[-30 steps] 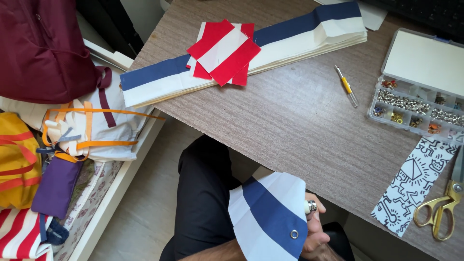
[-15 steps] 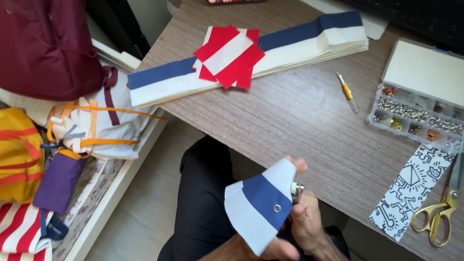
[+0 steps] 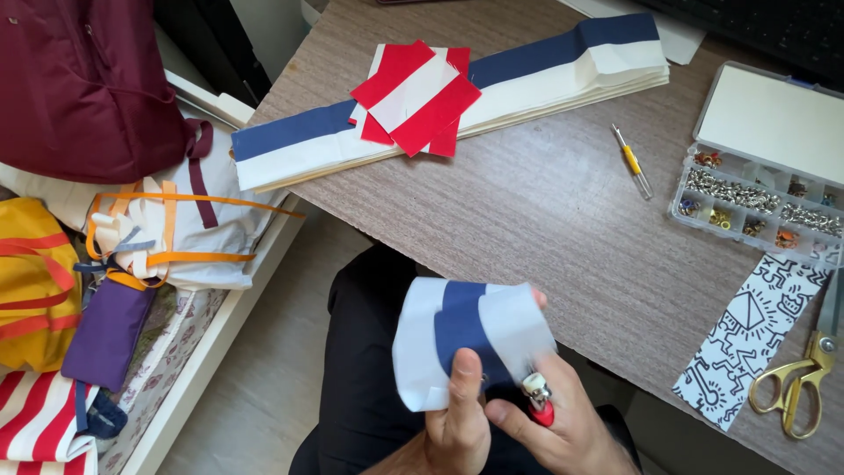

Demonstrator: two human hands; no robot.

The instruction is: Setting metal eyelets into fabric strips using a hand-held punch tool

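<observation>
Near the surface's near edge, both hands pinch a white-and-blue fabric piece over the lap — left hand thumb pressing it, right hand gripping a red lighter. Edge-sealing seems underway — steady flame control next.

Gold-handled scissors, yellow-handled awl, compartment box, red-and-white fabric squares.
</observation>
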